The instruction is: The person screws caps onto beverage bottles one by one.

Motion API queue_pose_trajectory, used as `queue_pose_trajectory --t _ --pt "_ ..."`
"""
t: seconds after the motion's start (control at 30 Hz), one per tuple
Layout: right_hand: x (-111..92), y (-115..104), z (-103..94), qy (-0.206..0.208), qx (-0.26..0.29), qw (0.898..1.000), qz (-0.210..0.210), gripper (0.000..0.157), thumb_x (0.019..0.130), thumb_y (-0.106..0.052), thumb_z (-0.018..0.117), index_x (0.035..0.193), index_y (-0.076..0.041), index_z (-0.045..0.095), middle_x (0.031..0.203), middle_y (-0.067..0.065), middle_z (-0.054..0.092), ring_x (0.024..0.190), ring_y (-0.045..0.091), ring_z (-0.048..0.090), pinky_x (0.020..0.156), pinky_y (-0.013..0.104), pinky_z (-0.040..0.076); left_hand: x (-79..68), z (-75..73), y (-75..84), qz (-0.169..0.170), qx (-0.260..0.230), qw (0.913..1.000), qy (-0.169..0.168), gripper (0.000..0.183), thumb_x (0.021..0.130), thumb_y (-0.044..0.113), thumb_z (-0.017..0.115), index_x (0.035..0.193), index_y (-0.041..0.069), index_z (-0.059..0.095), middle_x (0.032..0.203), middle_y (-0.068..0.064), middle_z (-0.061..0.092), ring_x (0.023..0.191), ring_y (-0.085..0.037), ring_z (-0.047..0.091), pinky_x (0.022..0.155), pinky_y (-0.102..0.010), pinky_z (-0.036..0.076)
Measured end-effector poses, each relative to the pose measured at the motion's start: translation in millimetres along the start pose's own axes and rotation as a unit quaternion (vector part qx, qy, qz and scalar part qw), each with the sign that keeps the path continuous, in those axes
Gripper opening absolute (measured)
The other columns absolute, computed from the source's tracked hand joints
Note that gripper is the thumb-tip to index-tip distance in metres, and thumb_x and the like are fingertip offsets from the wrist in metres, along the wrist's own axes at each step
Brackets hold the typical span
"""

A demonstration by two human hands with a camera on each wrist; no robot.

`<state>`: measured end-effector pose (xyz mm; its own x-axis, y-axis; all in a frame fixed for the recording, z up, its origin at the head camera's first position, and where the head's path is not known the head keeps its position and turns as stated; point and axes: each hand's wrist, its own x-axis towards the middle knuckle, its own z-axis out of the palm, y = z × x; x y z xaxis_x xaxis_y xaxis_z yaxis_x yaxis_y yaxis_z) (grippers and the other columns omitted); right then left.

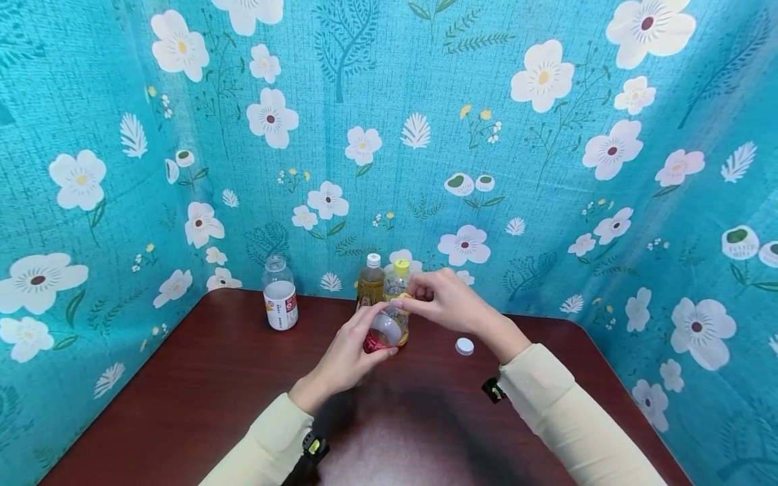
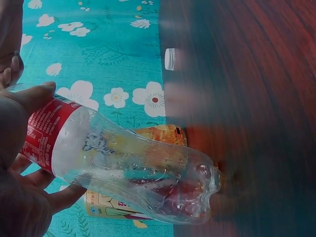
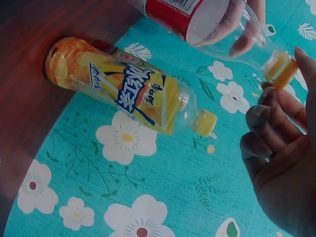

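Observation:
My left hand (image 1: pixel 346 347) grips a clear, empty-looking plastic bottle (image 2: pixel 148 168) with a red label, held tilted above the table. At the bottle's mouth, my right hand (image 1: pixel 446 300) pinches an orange-yellow cap (image 3: pixel 285 74) between thumb and finger. The cap sits at the neck; whether it is threaded on cannot be told. Just behind stands an iced tea bottle (image 3: pixel 128 94) with a yellow label and yellow cap, partly hidden by the held bottle in the head view. Next to it is a brownish bottle (image 1: pixel 371 283) with a white cap.
A clear uncapped bottle (image 1: pixel 280 304) with a white and red label stands at the back left of the dark red table (image 1: pixel 231 391). A loose white cap (image 1: pixel 464 346) lies to the right of my hands. Flowered blue cloth (image 1: pixel 389 155) surrounds the table.

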<state>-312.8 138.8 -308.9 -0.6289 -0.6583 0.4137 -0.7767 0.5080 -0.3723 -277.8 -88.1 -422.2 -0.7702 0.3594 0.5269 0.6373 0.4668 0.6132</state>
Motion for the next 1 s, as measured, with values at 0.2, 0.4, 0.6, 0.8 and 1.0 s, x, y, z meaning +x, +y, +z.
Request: queue_pose_trajectory --t 0.2,0.4,0.6,0.8,1.0 --pt "-5 -1 -9.1 -0.033 0.01 0.999 0.014 0.026 0.102 -0.035 0.065 0.122 -0.021 0.073 0.08 -0.007 0.063 0.065 0.016 0.056 0.058 0.031 0.047 0.3 0.2 0.6 -0.001 -0.002 1.0 -0.001 0.079 0.084 0.021 0.086 0.151 0.018 0.043 0.137 -0.004 0.056 0.122 -0.019 0.058 0.099 -0.041 0.054" --pt "-9 -2 -14.6 -0.098 0.045 0.994 0.01 0.041 0.1 -0.036 0.067 0.139 -0.022 0.063 0.102 -0.006 0.062 0.086 0.015 0.059 0.069 0.035 0.054 1.1 0.1 2.1 -0.003 -0.001 1.0 0.0 0.079 0.084 0.021 0.087 0.15 0.018 0.045 0.136 -0.005 0.056 0.122 -0.019 0.058 0.099 -0.041 0.054" --pt "-5 -1 -11.0 -0.07 0.042 0.997 -0.011 0.022 0.099 -0.03 0.071 0.117 -0.017 0.073 0.086 -0.008 0.063 0.077 0.013 0.055 0.065 0.035 0.05 0.9 1.0 2.0 -0.001 0.001 1.0 -0.001 0.078 0.085 0.022 0.086 0.15 0.018 0.044 0.137 -0.005 0.056 0.121 -0.019 0.058 0.099 -0.042 0.054" --pt "-1 -2 -8.8 -0.026 -0.006 0.999 0.019 0.025 0.1 -0.038 0.067 0.08 -0.024 0.07 0.062 -0.013 0.054 0.057 0.009 0.048 0.054 0.028 0.041 1.0 1.3 2.2 0.007 0.004 0.9999 -0.006 0.077 0.086 0.023 0.085 0.15 0.016 0.044 0.138 -0.006 0.056 0.121 -0.019 0.058 0.1 -0.041 0.054" --pt "-7 -1 -15.8 -0.058 0.005 0.997 0.04 0.022 0.102 -0.04 0.064 0.111 -0.023 0.075 0.079 -0.01 0.062 0.066 0.011 0.058 0.057 0.031 0.047 0.6 0.8 1.6 -0.003 0.0 1.0 -0.008 0.076 0.086 0.024 0.085 0.15 0.017 0.043 0.139 -0.008 0.055 0.122 -0.018 0.057 0.1 -0.041 0.053"
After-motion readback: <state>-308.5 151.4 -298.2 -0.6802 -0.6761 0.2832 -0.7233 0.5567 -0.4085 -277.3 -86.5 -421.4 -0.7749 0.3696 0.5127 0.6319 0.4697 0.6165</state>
